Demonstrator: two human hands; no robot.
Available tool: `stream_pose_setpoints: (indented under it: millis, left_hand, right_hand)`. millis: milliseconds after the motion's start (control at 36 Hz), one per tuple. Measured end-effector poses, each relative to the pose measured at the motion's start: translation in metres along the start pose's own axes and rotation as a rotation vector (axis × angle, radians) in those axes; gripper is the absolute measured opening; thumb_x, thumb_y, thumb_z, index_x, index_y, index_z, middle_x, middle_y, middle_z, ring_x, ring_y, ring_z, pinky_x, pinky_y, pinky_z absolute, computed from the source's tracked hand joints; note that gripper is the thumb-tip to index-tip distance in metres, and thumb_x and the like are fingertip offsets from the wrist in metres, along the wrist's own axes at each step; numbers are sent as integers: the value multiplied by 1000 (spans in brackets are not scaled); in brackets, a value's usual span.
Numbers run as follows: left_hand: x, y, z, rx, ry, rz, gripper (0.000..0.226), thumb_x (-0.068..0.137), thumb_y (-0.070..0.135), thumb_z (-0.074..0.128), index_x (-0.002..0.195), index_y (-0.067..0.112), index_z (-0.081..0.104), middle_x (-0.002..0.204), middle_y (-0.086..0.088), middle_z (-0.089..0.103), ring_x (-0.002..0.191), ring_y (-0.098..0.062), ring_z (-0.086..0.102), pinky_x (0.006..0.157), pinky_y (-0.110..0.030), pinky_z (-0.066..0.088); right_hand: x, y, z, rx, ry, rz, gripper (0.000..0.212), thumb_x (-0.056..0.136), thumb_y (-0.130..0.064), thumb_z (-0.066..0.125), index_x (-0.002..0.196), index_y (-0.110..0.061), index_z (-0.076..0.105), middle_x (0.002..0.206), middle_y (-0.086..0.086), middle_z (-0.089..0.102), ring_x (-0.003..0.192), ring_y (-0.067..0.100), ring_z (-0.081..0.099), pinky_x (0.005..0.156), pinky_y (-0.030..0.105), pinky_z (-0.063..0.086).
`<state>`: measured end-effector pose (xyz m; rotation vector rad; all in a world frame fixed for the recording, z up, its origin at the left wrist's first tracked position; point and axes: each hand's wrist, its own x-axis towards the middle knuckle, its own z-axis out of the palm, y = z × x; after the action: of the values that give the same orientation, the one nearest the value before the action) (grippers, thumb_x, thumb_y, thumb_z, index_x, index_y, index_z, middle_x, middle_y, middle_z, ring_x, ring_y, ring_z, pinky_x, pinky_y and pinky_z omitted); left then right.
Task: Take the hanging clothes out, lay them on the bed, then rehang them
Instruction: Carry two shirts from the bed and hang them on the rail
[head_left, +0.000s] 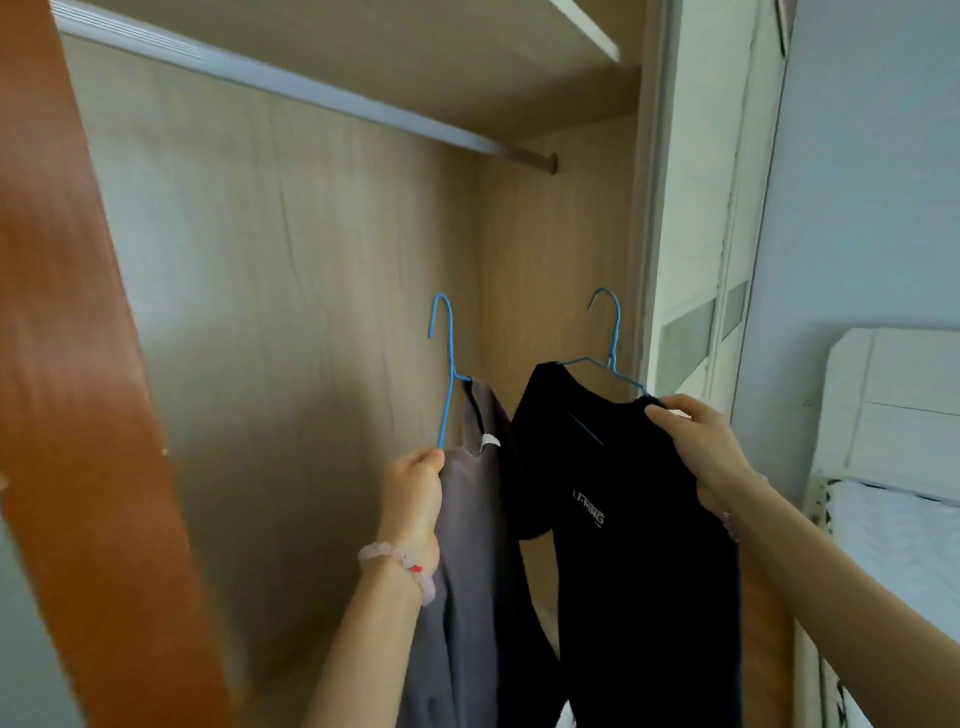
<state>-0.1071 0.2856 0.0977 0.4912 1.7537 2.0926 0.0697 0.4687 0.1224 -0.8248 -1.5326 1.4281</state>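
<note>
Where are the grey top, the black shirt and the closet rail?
grey top (470, 519), head view, chest fabric.
black shirt (623, 571), head view, front below the logo.
closet rail (415, 124), head view, middle of the bar.

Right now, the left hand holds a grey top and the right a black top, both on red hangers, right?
No: the head view shows both hangers are blue, not red. The left hand does hold the grey top, the right hand the black top.

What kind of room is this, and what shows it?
Most likely a bedroom: an open wardrobe with a hanging rail, and a bed beside it at the right.
</note>
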Motion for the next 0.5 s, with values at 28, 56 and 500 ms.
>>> stream_pose_setpoints:
  millis: [28,56,500]
  left_hand:
    - [6,-3,3,-16,8,-12,27,96,10,48,71,14,58,84,-9,56,83,-21,51,78,-32,42]
    - [13,-7,6,-24,17,-21,25,95,11,48,72,12,58,85,-10,53,83,-22,49,78,-34,41]
    - [180,50,88,181,333,161,33,93,0,50,63,11,59,67,-7,56,66,-19,51,57,-25,37]
  right_hand:
    - [11,1,6,-1,-8,-6,9,90,-15,57,91,-12,66,73,7,67,53,15,63,60,27,53]
    - [23,2,12,-8,-20,-15,10,90,-14,57,93,-11,66,72,6,66,52,13,63,57,25,52]
    - [273,-59,87,66,-406,-157,23,91,-4,46,107,-2,63,80,13,65,66,23,61,67,34,50]
